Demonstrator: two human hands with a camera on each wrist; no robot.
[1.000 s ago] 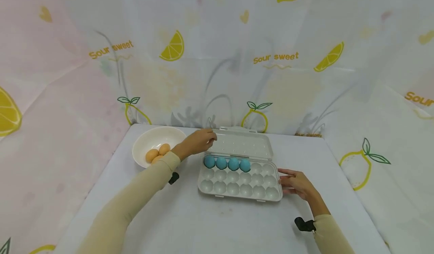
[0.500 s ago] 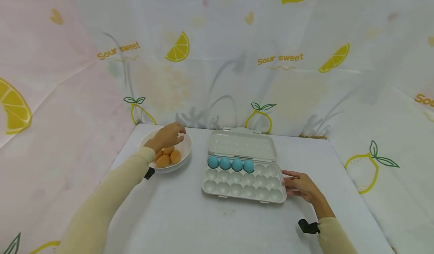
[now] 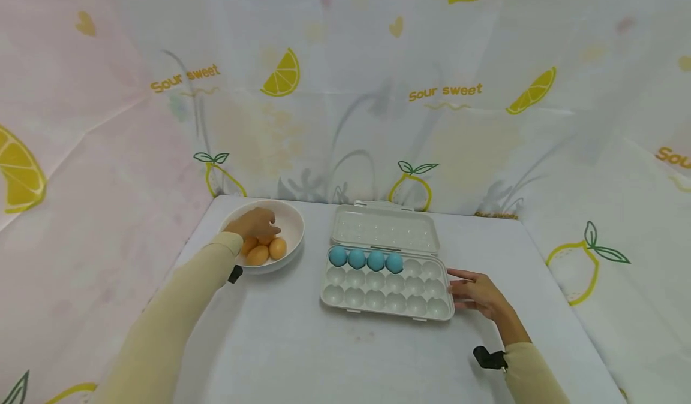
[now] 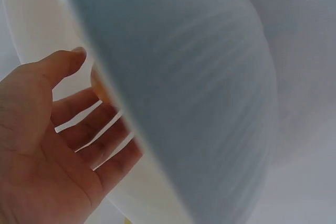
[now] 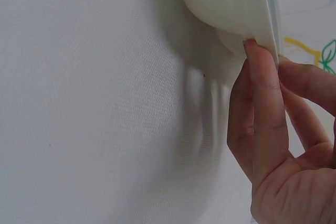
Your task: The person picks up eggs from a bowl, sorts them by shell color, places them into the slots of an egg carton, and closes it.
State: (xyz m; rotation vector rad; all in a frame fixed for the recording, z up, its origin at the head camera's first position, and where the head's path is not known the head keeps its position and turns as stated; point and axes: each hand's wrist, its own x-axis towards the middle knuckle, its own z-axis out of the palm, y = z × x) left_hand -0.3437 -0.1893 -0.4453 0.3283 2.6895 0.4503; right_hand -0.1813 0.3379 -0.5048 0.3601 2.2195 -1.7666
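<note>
My left hand (image 3: 255,223) is inside the white bowl (image 3: 294,230) at the back left, over several brown eggs (image 3: 278,248). In the left wrist view its fingers (image 4: 84,124) are loosely extended, thumb apart, near a brown egg (image 4: 98,85) partly hidden by the bowl's rim. My right hand (image 3: 480,296) pinches the right edge of a white egg tray (image 3: 396,302) between thumb and fingers, as the right wrist view shows. Several blue eggs (image 3: 376,261) sit side by side in the tray's back row, from the left end. The lid (image 3: 385,230) is folded back.
A white cloth covers the table (image 3: 302,344). Behind it hangs a lemon-printed backdrop (image 3: 345,122). Black wrist-camera mounts (image 3: 488,358) stick out beside both sleeves.
My left hand has moved left from beside the tray's lid to the bowl, then down into it among the brown eggs. The right hand has stayed at the tray's edge.
</note>
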